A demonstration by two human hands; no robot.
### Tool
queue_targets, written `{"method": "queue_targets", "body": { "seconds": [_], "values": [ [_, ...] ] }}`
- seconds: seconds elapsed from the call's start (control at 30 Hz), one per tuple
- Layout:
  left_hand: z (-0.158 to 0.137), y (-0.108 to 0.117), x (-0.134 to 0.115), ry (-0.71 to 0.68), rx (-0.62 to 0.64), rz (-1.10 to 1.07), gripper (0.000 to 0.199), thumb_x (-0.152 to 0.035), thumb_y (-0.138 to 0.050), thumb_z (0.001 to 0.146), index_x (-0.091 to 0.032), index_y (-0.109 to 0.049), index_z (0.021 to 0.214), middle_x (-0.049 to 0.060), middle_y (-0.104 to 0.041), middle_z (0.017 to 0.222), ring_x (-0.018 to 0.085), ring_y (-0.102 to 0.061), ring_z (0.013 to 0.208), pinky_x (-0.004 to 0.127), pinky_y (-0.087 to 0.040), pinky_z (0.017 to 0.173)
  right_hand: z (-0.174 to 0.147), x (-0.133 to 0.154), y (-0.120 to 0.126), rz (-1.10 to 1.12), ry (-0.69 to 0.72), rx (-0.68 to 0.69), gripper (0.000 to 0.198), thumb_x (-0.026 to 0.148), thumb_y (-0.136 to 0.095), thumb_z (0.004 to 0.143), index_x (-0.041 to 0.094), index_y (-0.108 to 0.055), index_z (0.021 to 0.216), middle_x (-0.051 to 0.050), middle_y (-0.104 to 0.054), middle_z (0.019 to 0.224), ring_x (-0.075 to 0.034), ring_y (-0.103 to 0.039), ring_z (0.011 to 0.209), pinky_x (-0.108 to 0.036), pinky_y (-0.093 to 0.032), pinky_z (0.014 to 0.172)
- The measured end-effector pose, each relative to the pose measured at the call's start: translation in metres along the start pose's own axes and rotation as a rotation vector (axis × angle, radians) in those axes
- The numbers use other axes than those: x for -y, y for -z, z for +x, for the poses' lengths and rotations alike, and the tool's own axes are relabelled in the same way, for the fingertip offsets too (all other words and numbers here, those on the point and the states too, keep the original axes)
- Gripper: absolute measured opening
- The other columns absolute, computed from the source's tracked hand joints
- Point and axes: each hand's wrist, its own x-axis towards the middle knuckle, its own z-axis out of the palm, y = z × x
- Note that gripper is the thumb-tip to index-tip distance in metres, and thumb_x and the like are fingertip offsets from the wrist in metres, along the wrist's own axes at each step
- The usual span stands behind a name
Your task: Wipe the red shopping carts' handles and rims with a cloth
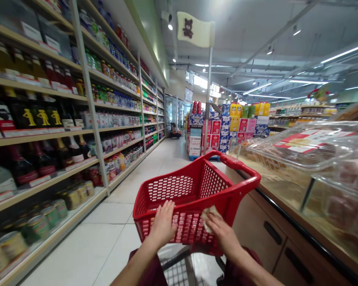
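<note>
Right in front of me stands a red plastic shopping cart (171,187) with perforated sides, turned side-on. Its basket looks bare inside. My left hand (164,220) rests on the near side by the upper rim, fingers stretched out and nothing in the grip. Against the same side, further right, my right hand (219,226) presses a crumpled pale cloth (207,218) to the perforated wall. Part of the cloth is hidden under my fingers. The cart's handle (241,167) curves up at the right, above my right hand.
Shelves of bottles and cans (38,137) line the left side. At the right is a wooden counter (256,222) with clear plastic food packs (310,147). Stacked drink boxes (216,129) stand ahead beside a pole with a bear flag (196,29). A person (175,131) crouches far down the tiled aisle.
</note>
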Motion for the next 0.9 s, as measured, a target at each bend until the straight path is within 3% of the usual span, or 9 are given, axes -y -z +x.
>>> {"method": "queue_targets", "body": {
  "seconds": [0.07,0.2,0.4,0.57,0.77,0.9],
  "values": [
    [-0.005,0.001,0.010,0.016,0.001,0.003,0.068,-0.019,-0.042,0.064,-0.007,-0.029,0.130,0.011,-0.028,0.139,0.021,-0.016,0.131,0.041,-0.013,0.108,0.003,0.018,-0.011,0.035,0.009,0.023,0.030,0.016,-0.039,0.084,0.020,-0.059,0.107,-0.009,-0.061,0.109,-0.018,-0.056,0.101,-0.031,-0.050,0.082],
    [-0.011,0.010,0.033,-0.011,-0.001,-0.050,0.065,-0.020,-0.042,0.067,-0.010,-0.028,0.130,0.010,-0.029,0.139,0.019,-0.019,0.130,0.041,-0.015,0.107,0.040,0.060,-0.033,0.141,0.079,-0.058,0.033,0.015,-0.036,0.086,0.016,-0.055,0.113,-0.011,-0.054,0.120,-0.021,-0.042,0.118,-0.041,-0.041,0.094],
    [-0.039,0.019,0.095,0.244,-0.088,-0.083,0.065,-0.007,-0.039,0.060,-0.006,-0.036,0.125,0.014,-0.038,0.133,0.022,-0.029,0.126,0.041,-0.022,0.106,0.052,0.120,-0.073,0.286,0.134,0.046,0.027,0.016,-0.037,0.087,0.020,-0.061,0.100,-0.006,-0.063,0.105,-0.015,-0.055,0.102,-0.030,-0.046,0.087],
    [-0.056,0.010,0.127,0.205,-0.170,-0.285,0.065,-0.007,-0.034,0.062,-0.011,-0.034,0.127,0.008,-0.041,0.133,0.014,-0.035,0.122,0.034,-0.029,0.104,0.078,0.161,-0.091,0.291,0.234,0.048,0.030,0.018,-0.039,0.086,0.019,-0.054,0.112,-0.008,-0.052,0.122,-0.019,-0.039,0.119,-0.043,-0.031,0.100],
    [-0.054,0.008,0.129,0.225,-0.167,-0.257,0.069,-0.001,-0.031,0.057,-0.013,-0.039,0.124,0.004,-0.043,0.131,0.010,-0.036,0.122,0.029,-0.026,0.106,0.053,0.155,-0.111,0.233,0.255,0.202,0.025,0.017,-0.046,0.083,0.018,-0.057,0.106,-0.007,-0.062,0.106,-0.018,-0.055,0.100,-0.037,-0.042,0.091],
    [-0.047,0.008,0.120,0.247,-0.175,-0.145,0.064,-0.001,-0.030,0.061,-0.011,-0.040,0.123,0.007,-0.043,0.131,0.013,-0.035,0.122,0.032,-0.026,0.106,0.063,0.135,-0.092,0.220,0.215,0.086,0.030,0.015,-0.041,0.085,0.019,-0.054,0.112,-0.008,-0.053,0.122,-0.020,-0.040,0.119,-0.040,-0.036,0.096]
  ]
}}
